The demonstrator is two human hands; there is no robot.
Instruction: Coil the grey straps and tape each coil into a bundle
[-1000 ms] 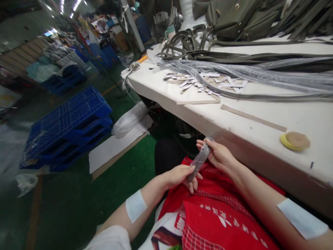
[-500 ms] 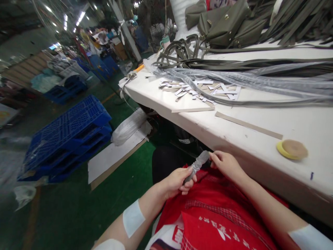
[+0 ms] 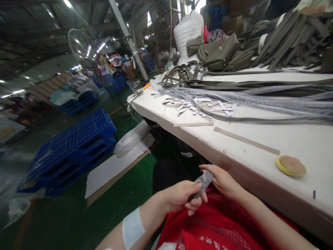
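The counter (image 3: pixel 249 133) has a smooth, whitish surface. The dark straps (image 3: pixel 286 88) look like matt leather, the pallets (image 3: pixel 75 139) like rigid blue plastic, the sleeving (image 3: pixel 265 99) like glossy clear film, the apron (image 3: pixel 221 215) like red cloth.

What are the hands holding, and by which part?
A grey plastic-wrapped piece: left hand grips its lower end, right hand is at its upper end.
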